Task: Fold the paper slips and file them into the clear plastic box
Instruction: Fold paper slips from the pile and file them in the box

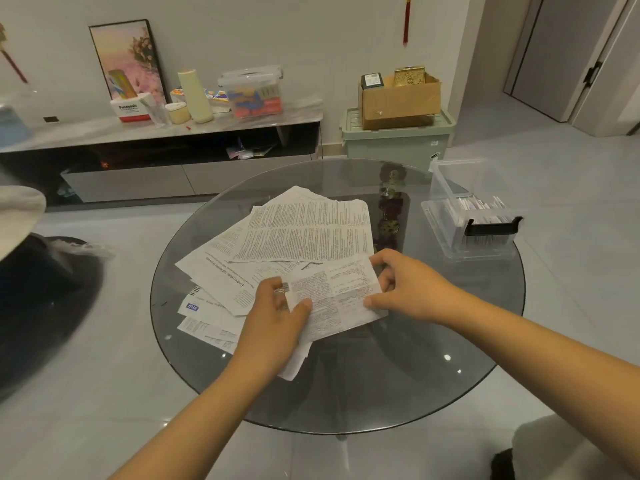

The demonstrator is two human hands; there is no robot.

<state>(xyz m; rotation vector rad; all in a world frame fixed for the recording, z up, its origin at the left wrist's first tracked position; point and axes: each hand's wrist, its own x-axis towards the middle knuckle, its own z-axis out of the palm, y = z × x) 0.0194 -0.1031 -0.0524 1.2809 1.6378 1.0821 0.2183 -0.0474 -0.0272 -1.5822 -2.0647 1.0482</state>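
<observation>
Both bare forearms reach forward, converging. The left hand has its thumb curled in a pinching grip. The right hand pinches likewise, fingers bent.

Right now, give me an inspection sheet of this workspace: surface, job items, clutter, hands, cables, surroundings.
Surface: round glass table, reflective.
Job's things: printed paper slip held in both hands; loose pile of leaflets beneath and beyond it; clear plastic box at the table's right edge, open, folded slips inside.
Clutter: nothing seen on the table beyond the papers.
Grippers: left hand and right hand pinch the slip's opposite edges.
Cables: nothing seen.
Surroundings: low TV cabinet with a lidded container; cardboard box on a green bin.
</observation>
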